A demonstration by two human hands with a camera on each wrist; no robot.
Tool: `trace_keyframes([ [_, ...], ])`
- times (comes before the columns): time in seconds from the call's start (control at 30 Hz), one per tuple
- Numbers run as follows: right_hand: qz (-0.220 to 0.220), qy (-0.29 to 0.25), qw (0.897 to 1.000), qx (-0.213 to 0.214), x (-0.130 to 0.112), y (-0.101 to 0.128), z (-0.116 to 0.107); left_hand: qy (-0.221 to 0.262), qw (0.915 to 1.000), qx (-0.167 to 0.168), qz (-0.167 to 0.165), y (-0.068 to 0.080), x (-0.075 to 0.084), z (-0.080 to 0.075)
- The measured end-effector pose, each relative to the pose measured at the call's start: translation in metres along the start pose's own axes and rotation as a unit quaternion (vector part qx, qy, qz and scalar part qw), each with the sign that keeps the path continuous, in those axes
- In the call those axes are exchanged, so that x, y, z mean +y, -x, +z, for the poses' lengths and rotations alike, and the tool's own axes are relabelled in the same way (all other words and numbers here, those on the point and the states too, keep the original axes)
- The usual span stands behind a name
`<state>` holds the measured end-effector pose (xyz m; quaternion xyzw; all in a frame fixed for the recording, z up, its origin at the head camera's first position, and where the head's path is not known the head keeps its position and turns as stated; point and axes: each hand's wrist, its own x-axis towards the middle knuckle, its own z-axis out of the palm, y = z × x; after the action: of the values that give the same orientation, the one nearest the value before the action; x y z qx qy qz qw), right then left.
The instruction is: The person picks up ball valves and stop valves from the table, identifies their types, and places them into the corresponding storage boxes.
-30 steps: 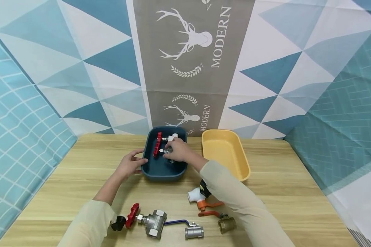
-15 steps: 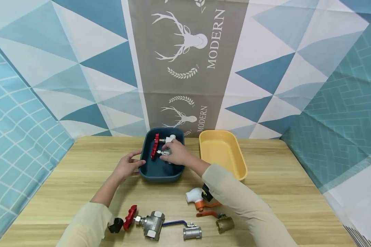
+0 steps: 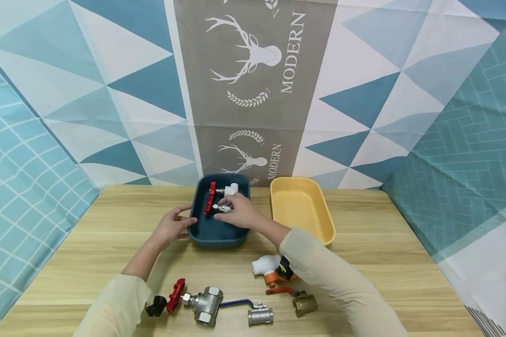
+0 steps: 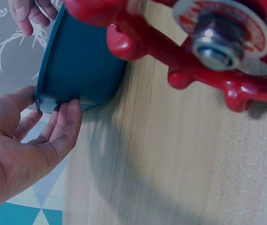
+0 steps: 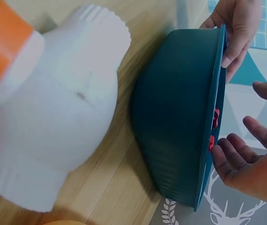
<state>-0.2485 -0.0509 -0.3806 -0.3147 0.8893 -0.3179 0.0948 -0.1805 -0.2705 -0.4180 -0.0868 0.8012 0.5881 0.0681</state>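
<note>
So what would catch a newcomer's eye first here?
Likely the dark blue bin near the middle of the head view, two red handwheels inside, the left hand at its rim and the right hand over it. Then the yellow bin to its right, and the big red handwheel across the left wrist view's top.

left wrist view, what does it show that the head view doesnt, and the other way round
Left wrist only: the printed disc on the face of the red handwheel.
Head only, mainly: the yellow bin, brass valve, blue-levered valve, white-and-orange valve and red-wheeled valves inside the dark blue bin.
Both: that bin, the left hand at its rim, right hand, red handwheel, wooden table and deer-print backdrop.
</note>
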Motion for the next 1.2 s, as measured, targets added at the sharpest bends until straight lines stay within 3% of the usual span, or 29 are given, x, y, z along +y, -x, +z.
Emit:
trace_keyframes([
  [0.37, 0.008, -0.048, 0.999, -0.006, -0.002, 0.014, -0.002, 0.001, 1.0, -0.003, -0.002, -0.002, 0.001, 0.001],
  [0.9, -0.023, -0.069, 0.997, -0.019, -0.003, 0.032, 0.002, -0.005, 1.0, -0.002, -0.001, 0.001, 0.0, 0.001],
  [1.2, -0.019, -0.078, 0.996, -0.024, -0.005, 0.043, 0.006, -0.008, 1.0, 0.005, -0.003, -0.001, 0.001, 0.001],
])
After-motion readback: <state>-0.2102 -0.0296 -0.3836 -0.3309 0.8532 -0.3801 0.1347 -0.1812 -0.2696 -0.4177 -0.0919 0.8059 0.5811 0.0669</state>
